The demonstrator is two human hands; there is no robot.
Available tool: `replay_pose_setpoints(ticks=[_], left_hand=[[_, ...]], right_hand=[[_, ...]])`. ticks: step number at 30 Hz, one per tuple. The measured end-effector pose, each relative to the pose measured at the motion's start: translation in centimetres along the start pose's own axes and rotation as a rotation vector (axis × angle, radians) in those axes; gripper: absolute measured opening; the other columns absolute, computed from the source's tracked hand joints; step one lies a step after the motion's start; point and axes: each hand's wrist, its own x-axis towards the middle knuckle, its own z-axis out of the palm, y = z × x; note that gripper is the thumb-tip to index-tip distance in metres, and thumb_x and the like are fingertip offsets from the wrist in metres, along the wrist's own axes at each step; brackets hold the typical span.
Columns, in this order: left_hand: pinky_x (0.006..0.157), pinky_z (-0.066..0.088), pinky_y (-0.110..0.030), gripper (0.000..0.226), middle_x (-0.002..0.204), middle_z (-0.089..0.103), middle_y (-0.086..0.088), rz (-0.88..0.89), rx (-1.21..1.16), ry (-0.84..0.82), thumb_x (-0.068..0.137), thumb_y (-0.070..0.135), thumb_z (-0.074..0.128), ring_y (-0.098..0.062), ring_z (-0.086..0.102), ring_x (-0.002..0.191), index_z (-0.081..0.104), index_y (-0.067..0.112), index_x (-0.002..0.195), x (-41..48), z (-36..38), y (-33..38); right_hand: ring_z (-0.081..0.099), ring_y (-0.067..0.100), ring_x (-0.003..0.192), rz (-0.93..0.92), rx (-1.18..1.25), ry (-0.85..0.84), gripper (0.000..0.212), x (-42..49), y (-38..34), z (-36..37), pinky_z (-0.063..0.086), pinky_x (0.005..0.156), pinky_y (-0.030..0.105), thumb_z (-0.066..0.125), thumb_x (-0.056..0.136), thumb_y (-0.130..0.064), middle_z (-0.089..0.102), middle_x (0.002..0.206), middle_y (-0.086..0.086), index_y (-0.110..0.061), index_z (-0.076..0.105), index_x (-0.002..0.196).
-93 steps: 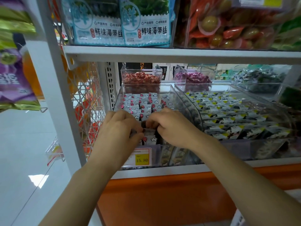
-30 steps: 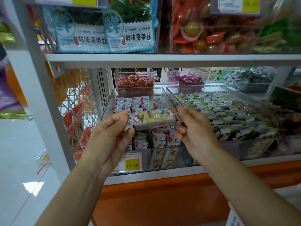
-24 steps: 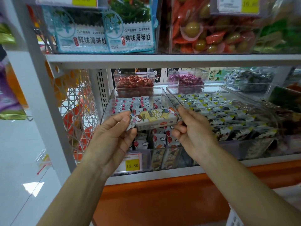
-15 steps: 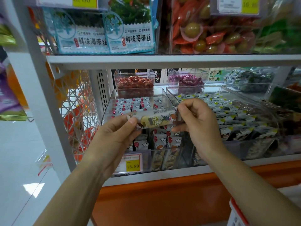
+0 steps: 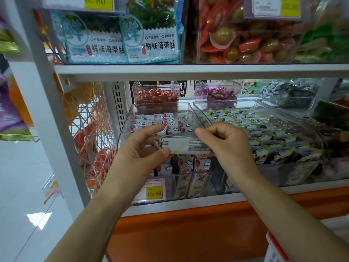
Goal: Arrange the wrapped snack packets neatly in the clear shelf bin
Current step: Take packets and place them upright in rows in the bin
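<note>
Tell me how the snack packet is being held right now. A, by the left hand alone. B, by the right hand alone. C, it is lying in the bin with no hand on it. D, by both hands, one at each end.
D: the left hand pinches one end of the snack packet and the right hand pinches the other, holding it above the clear bin.

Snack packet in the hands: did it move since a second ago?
Yes. The snack packet dipped a little toward the yellow price tag and flipped, so its plain back now shows.
</note>
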Motion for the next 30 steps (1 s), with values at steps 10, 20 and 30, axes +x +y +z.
replay_pose_setpoints(ticks=[10, 20, 30], left_hand=[[0.068, 0.058, -0.026, 0.009, 0.091, 0.071, -0.003, -0.067, 0.075, 0.089, 0.082, 0.026, 0.065, -0.019, 0.068, 0.083, 0.071, 0.025, 0.087, 0.0, 0.7, 0.0], [0.049, 0.053, -0.018, 0.026, 0.063, 0.070, 0.004, -0.141, -0.112, 0.214, 0.084, 0.016, 0.064, -0.008, 0.067, 0.058, 0.073, 0.016, 0.059, 0.3, 0.5, 0.1], [0.073, 0.057, -0.025, 0.037, 0.086, 0.075, -0.001, -0.173, -0.261, 0.098, 0.086, 0.045, 0.045, -0.013, 0.070, 0.086, 0.067, 0.015, 0.090, 0.8, 0.0, -0.3]], right_hand=[[0.055, 0.015, 0.059, -0.085, -0.073, -0.031, 0.020, -0.7, -0.5, 0.3, 0.044, 0.057, 0.023, 0.068, 0.084, -0.019, 0.061, 0.063, 0.008, -0.006, 0.066, 0.068], [0.063, 0.003, 0.069, -0.108, -0.017, -0.102, 0.007, -1.1, -0.7, 0.8, 0.050, 0.060, 0.017, 0.068, 0.083, -0.017, 0.067, 0.073, -0.009, -0.021, 0.070, 0.078], [0.068, 0.009, 0.076, 0.001, 0.271, -0.138, 0.020, -0.2, -0.5, 0.9, 0.058, 0.064, 0.022, 0.062, 0.085, -0.008, 0.071, 0.089, -0.004, -0.024, 0.067, 0.094]])
